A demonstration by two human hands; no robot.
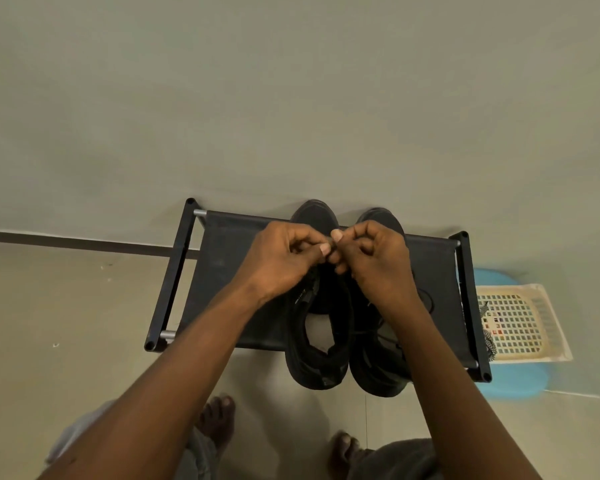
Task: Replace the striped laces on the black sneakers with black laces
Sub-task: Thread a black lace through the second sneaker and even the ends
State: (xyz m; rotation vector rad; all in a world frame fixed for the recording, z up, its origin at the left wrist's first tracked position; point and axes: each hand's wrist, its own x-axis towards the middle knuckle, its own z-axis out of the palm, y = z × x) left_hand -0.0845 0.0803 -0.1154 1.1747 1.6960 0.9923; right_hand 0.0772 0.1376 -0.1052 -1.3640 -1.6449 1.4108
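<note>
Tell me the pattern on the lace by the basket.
Black-and-white stripes on the lace; the head view shows it best.

A black fabric-topped tube-frame shoe rack stands on the floor against the wall. On it sit two black sneakers, the left sneaker just beside the right sneaker, toes toward the wall and heels overhanging the front edge. Above them the left hand and right hand meet, pinching a black lace. A striped lace hangs at the rack's right end. Right of that, a cream perforated plastic tray lies on a blue plastic stool.

A low black rack (fabric top, tube frame) stands on the tiled floor; two black sneakers sit side by side on it, heels overhanging the near edge.
</note>
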